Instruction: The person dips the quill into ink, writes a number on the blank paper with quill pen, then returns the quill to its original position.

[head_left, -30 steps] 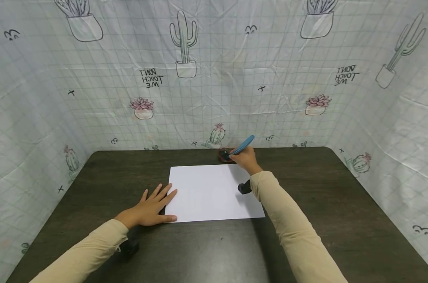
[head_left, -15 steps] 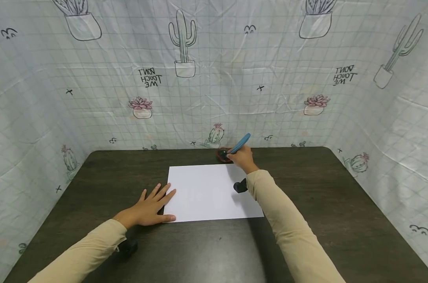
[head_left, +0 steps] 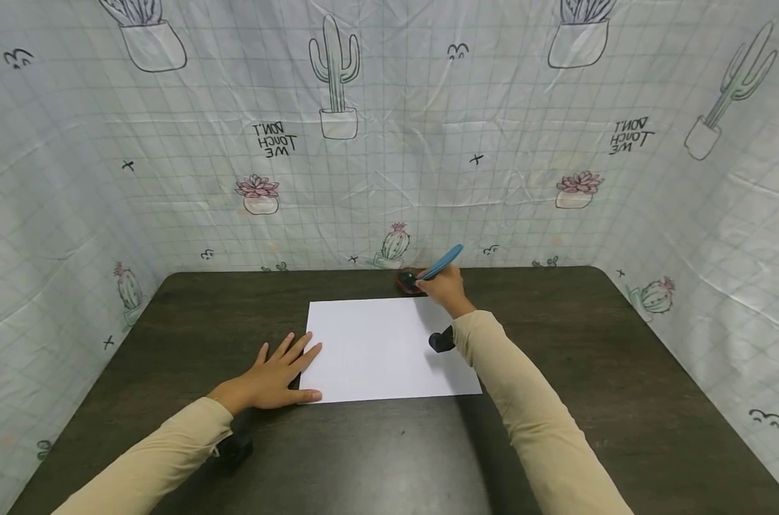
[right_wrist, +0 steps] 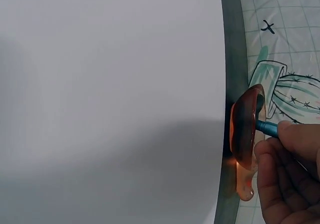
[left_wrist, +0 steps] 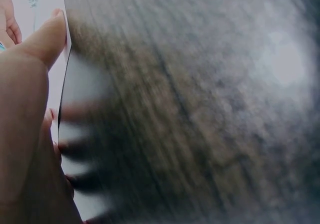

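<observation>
A white sheet of paper lies on the dark table. My left hand rests on its left edge with fingers spread; the left wrist view shows the thumb along that edge. Beyond the far edge of the sheet, my right hand pinches a blue brush, which leans up to the right. In the right wrist view the brush's teal lower part reaches down over the rim of a small translucent orange dish holding something dark. The brush tip is hidden inside the dish.
The dark wooden table extends to both sides of the sheet. A white cloth printed with a grid and cacti hangs behind it and at both sides, close behind the dish. A black wrist camera juts over the sheet from the right sleeve.
My right hand and the brush have shifted slightly left and back right at the dish. The left hand and the sheet stay in place.
</observation>
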The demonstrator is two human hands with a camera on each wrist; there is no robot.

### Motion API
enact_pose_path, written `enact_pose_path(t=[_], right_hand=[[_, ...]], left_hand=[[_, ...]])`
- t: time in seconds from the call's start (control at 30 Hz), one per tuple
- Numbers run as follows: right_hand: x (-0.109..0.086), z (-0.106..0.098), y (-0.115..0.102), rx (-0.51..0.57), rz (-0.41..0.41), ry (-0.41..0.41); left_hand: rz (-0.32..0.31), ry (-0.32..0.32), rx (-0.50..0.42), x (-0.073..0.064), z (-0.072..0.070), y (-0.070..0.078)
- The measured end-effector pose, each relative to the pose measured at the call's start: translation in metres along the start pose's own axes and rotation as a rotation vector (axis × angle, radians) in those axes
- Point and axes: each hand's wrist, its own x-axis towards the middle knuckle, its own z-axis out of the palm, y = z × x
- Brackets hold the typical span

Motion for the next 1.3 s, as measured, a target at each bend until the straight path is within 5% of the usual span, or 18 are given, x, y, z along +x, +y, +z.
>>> enact_pose_path(t=[0.57, 1.3], right_hand=[[0.0008, 0.0002, 0.0015, 0.060, 0.085, -0.011], [-0.0059, -0.0001, -0.0028, 0.095, 0.059, 0.013]], left_hand=[[-0.017, -0.012, -0.019, 0.0007, -0.0023, 0.0004], [-0.002, 0.012, -0.016, 0.0035, 0.0033, -0.0063]])
